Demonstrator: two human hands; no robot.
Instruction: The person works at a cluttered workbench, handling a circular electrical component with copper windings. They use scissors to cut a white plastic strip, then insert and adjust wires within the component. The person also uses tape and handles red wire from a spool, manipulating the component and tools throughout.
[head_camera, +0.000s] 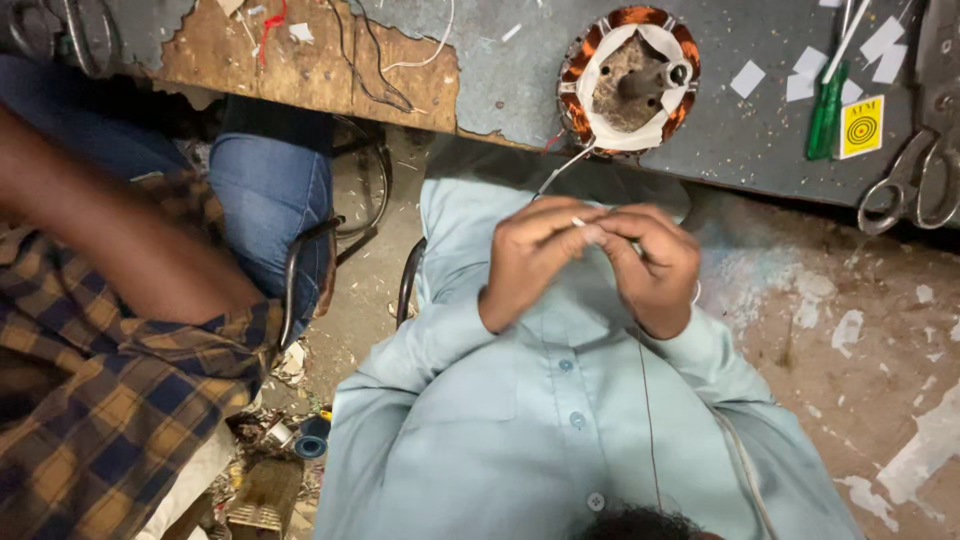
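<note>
Both hands, left hand (535, 262) & right hand (655, 268), pinch a thin white lead wire (578, 222) running taut from the motor stator (630, 82) on the bench edge, so a hard tug could snap it or drag the stator off.

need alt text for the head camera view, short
Seen from above, a person's left hand and right hand meet to pinch a thin white wire leading to a copper-wound motor stator on a worn workbench. A green screwdriver and scissors lie nearby.

Screwdriver (826, 112) right of stator (629, 78)
</note>
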